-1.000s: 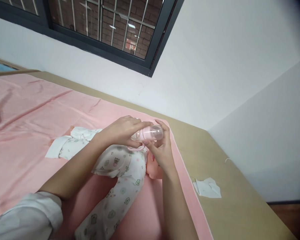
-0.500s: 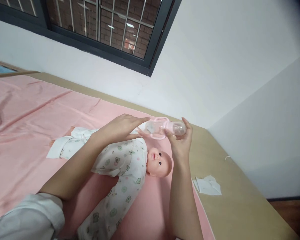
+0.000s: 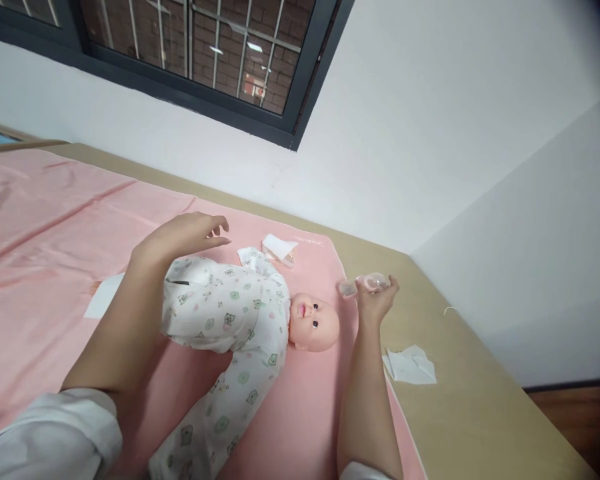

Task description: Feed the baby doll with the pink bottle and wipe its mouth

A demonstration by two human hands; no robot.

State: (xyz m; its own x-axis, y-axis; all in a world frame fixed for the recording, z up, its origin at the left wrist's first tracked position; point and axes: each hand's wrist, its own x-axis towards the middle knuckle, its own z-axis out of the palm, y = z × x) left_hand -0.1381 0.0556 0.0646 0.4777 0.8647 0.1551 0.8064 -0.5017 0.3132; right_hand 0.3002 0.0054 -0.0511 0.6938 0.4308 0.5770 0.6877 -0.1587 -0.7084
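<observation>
A clear baby bottle with pale pink parts (image 3: 349, 289) is in my right hand (image 3: 375, 303), tilted over the edge of the pink sheet (image 3: 285, 400). My fingers wrap round it and partly hide it. On the sheet lies a baby doll (image 3: 314, 323) on its back, dressed in white clothes with green bear prints (image 3: 230, 307). My left hand (image 3: 193, 233) hovers above the doll's lower body, empty, fingers loosely bent and thumb apart. Beyond the doll's far sleeve lies a small clear packet with white paper or tissue (image 3: 280, 248).
A crumpled white tissue (image 3: 411, 365) rests on the wooden surface (image 3: 460, 400) at the right. White walls (image 3: 405, 133) meet in a corner behind it. Above the far edge is a dark-framed window (image 3: 190, 83) with bars outside.
My hands have moved apart. The left drew back leftward from the bottle, while the right carried the bottle right and lower in view. The packet beyond the doll now shows.
</observation>
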